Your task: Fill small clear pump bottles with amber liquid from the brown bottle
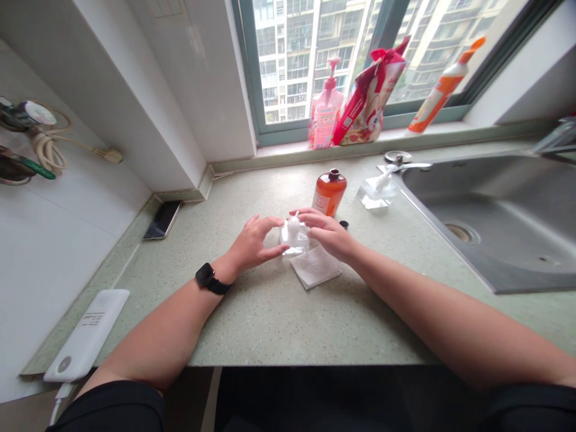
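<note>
A small clear square pump bottle (294,245) with a white pump head (293,227) stands upright on the counter between my hands. My left hand (255,242) is at its left side, thumb and forefinger apart around the near corner; whether they touch it I cannot tell. Stretched fingers of my right hand (327,233) reach behind and beside the pump head, with the thumb lower at the right. Just behind is an uncapped amber bottle (330,193) of orange-red liquid, and its likely black cap (344,225) lies close by. A folded white tissue (316,267) lies in front of my right hand.
A second clear pump bottle (377,192) stands near the steel sink (508,198). On the sill are a pink pump bottle (324,117), a red bag (371,99) and an orange bottle (436,99). At left lie a phone (162,220) and a white power bank (87,336).
</note>
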{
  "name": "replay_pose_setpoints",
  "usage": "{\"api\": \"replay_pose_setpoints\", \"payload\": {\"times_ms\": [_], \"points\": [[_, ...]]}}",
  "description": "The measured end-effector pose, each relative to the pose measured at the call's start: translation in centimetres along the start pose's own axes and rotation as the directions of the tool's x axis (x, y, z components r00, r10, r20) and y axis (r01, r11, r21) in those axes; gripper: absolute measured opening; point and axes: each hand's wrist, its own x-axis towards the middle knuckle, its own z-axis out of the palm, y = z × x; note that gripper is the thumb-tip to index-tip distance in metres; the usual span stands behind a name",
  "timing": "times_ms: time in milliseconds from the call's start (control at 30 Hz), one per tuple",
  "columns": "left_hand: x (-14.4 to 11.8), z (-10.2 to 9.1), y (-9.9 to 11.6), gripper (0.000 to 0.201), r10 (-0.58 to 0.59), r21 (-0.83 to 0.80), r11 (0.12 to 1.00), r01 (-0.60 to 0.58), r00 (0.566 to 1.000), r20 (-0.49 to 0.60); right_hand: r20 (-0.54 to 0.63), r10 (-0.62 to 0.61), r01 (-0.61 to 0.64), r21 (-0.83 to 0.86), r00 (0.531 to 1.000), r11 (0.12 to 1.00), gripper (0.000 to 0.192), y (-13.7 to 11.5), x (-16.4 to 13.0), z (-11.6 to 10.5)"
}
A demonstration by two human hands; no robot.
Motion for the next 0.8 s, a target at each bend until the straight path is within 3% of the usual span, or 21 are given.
{"api": "replay_pose_setpoints", "payload": {"times_ms": [100, 167, 333, 433, 633, 800], "points": [[0.0, 0.0, -0.1, 0.052, -0.001, 0.005, 1.0, 0.001, 1.0, 0.003, -0.098, 0.048, -0.044, 0.034, 0.994, 0.998, 0.019, 0.1, 0.1, -0.3], [0.0, 0.0, -0.2, 0.052, -0.005, 0.004, 1.0, 0.005, 1.0, 0.006, -0.143, 0.087, -0.076, 0.082, 0.986, 0.994, 0.021, 0.3, 0.1, -0.4], [0.0, 0.1, -0.2, 0.053, -0.006, 0.015, 1.0, 0.006, 1.0, 0.006, -0.007, 0.036, -0.035, 0.071, 0.999, 0.997, 0.049, 0.3, -0.1, 0.1], [0.0, 0.0, -0.2, 0.051, 0.026, 0.027, 0.999, -0.026, 1.0, -0.002, 0.005, -0.018, 0.018, -0.002, 1.0, 1.0, 0.043, 0.0, -0.1, 0.1], [-0.1, -0.3, 0.0, 0.047, 0.09, 0.073, 0.993, -0.089, 0.996, -0.017, -0.15, -0.017, 0.01, -0.049, 0.989, 0.999, 0.027, -0.3, 0.1, -0.8], [0.0, -0.3, -0.1, 0.047, 0.092, 0.078, 0.993, -0.091, 0.996, -0.018, -0.023, 0.03, -0.029, 0.025, 0.999, 0.999, 0.033, -0.4, 0.0, -0.1]]}}
